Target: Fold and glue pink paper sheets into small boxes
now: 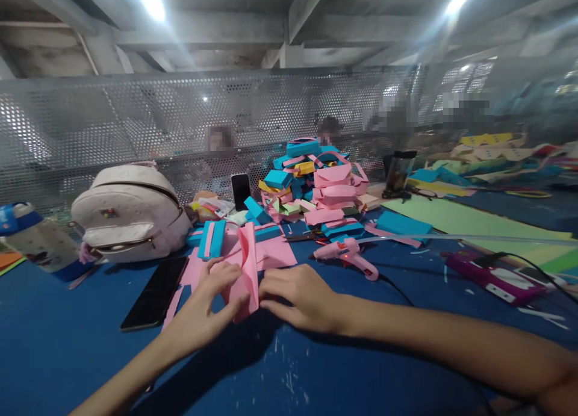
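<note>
A folded piece of pink paper [248, 253] stands upright between my two hands, low over the blue table. My left hand [210, 301] grips it from the left, thumb in front and fingers behind. On the other side, my right hand [300, 298] has its fingers curled and pinched at the paper's right edge; the exact contact of the fingertips is partly hidden. Flat pink sheets [280, 253] lie just beyond. A blue folded paper box with a pink strip [212, 238] rests behind my left hand. Right of the paper lies a pink glue gun [347, 256] with a small red light.
Blue, pink and yellow paper pieces form a pile [311, 181] at the back. A black phone [156, 292], white backpack [130, 214] and bottle [45, 241] stand or lie left. A purple device [494, 277] with cables and green sheets [465, 217] lie right. A perforated metal screen [149, 121] borders the table.
</note>
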Available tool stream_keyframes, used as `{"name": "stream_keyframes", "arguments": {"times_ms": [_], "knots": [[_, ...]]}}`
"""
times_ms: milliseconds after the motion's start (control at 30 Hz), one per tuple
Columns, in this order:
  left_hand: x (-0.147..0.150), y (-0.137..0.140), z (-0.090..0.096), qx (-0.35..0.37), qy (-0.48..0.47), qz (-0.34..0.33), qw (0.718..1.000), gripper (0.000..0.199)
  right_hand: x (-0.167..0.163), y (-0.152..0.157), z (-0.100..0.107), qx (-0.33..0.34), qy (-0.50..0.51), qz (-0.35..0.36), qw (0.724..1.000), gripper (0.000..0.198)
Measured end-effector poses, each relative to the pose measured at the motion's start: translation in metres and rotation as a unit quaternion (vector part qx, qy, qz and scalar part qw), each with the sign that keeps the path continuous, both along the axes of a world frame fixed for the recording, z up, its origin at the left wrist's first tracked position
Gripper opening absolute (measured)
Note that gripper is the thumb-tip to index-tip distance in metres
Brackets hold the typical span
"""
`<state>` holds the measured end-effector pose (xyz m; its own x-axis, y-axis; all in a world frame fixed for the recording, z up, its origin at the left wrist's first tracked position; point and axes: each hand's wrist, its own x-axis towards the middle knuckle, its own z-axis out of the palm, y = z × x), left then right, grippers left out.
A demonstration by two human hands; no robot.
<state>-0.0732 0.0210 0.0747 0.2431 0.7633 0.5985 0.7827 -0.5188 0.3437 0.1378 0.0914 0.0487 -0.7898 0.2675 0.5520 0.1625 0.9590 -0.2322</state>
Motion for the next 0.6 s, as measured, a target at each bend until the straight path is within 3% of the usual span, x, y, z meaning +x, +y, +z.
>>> {"name": "stream_keyframes", "arguments": {"times_ms": [167,267,433,600], "knots": [[-0.005,-0.009,0.01,-0.097,0.026,-0.029,0.995,0.024,0.003,0.0,0.011,0.036,0.067,0.021,0.997,0.023],[-0.006,-0.015,0.015,-0.171,0.04,-0.062,0.983,0.03,0.005,-0.002,0.013,0.111,0.096,0.003,0.989,0.036],[0.001,-0.02,0.022,-0.267,0.089,-0.113,0.953,0.035,0.005,-0.007,0.011,0.235,0.122,-0.007,0.964,0.026],[0.001,-0.018,0.02,-0.266,0.096,-0.111,0.953,0.035,0.002,-0.007,0.013,0.257,0.107,0.009,0.96,0.019]]}}
